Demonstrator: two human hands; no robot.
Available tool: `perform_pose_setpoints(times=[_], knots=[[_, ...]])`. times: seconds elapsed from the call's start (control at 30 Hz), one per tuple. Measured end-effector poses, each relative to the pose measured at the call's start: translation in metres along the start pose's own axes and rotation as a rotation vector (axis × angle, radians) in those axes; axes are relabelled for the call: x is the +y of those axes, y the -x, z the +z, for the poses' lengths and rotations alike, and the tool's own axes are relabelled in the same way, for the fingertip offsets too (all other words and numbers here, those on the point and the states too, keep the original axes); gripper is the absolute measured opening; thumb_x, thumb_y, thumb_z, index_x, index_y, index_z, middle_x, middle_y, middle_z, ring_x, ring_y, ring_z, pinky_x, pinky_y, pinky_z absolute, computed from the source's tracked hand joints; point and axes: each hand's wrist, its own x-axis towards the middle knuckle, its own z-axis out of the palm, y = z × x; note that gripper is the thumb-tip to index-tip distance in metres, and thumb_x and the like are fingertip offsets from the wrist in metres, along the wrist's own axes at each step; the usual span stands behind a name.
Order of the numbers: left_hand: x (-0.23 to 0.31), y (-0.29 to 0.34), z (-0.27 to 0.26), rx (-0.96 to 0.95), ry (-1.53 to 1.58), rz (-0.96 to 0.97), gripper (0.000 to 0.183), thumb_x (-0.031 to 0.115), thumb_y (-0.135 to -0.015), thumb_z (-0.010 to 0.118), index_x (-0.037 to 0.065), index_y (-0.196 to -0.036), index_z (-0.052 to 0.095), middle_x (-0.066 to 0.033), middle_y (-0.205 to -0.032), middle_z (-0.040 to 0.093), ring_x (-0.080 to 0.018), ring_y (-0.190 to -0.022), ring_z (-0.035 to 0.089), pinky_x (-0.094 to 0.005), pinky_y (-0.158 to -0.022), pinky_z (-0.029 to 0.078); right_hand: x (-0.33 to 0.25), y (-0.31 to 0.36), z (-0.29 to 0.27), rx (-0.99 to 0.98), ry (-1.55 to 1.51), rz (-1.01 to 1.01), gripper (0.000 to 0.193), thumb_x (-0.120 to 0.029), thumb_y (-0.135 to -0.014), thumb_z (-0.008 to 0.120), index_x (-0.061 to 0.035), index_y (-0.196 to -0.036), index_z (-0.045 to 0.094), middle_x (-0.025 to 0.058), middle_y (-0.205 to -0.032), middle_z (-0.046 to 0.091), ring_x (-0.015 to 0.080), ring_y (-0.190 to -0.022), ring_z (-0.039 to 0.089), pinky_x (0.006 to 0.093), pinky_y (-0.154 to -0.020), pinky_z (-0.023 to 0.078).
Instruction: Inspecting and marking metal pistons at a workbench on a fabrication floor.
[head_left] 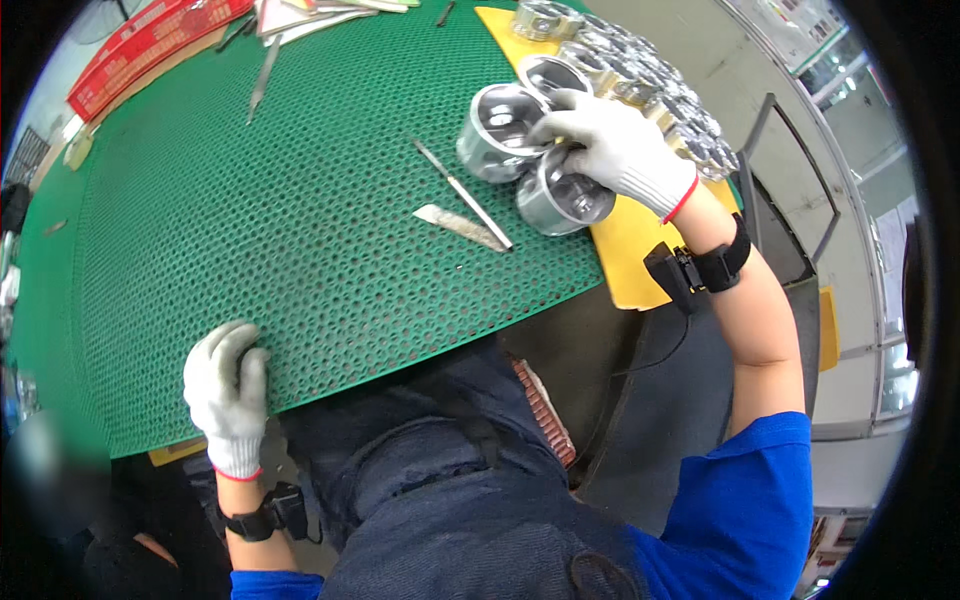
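Note:
My right hand point(615, 145), in a white knitted glove with a red cuff edge, is among three shiny round metal cups at the mat's right side. Its fingers grip the rims of the left cup point(487, 150) and the nearest cup point(560, 205); the far cup point(553, 75) lies just past the fingers. The cups' open mouths show. My left hand point(228, 385), gloved the same way, rests on the near left edge of the green perforated mat point(300, 240). Its fingers are slightly bent, with nothing seen in them.
A slim pen-like tool point(465, 197) and a pale flat strip point(460, 227) lie left of the cups. Many smaller metal rings point(640, 75) cover a yellow sheet point(635, 260) at right. At the far left stands a red crate point(150, 50), near a pointed metal tool point(264, 80) and papers point(310, 20).

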Motion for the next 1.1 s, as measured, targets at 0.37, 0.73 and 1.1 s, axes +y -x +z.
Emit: perform_pose_setpoints(times=[0.37,0.73,1.1], knots=[[-0.002,-0.002,0.002,0.041,0.089,0.01,0.017,0.006,-0.075,0.071,0.008,-0.092,0.069,-0.0079,-0.092,0.07,-0.0278,-0.088,0.066,-0.0362,-0.081,0.05,-0.148,-0.114,0.064,0.136,-0.12,-0.528,0.018,-0.019,-0.084,0.058,-0.0204,-0.097,0.07,0.0093,-0.086,0.066,0.0291,-0.08,0.066,0.0395,-0.07,0.052],[0.007,-0.013,-0.007,-0.012,0.168,0.078,0.024,0.007,-0.073,0.072,0.007,-0.096,0.069,-0.0092,-0.096,0.069,-0.0275,-0.092,0.065,-0.0377,-0.085,0.05,-0.06,-0.036,0.068,0.072,0.011,0.057,0.024,-0.025,-0.089,0.058,-0.016,-0.111,0.063,0.0102,-0.097,0.064,0.0302,-0.092,0.063,0.0399,-0.081,0.051],[0.069,-0.046,-0.01,-0.23,0.193,0.058,0.044,0.021,-0.076,0.075,0.005,-0.115,0.062,-0.0102,-0.094,0.068,-0.0284,-0.09,0.064,-0.0381,-0.083,0.048,-0.082,-0.047,0.092,0.069,0.001,0.176,0.03,-0.025,-0.082,0.063,-0.0077,-0.107,0.06,0.0171,-0.086,0.067,0.0373,-0.081,0.065,0.0471,-0.072,0.052]])
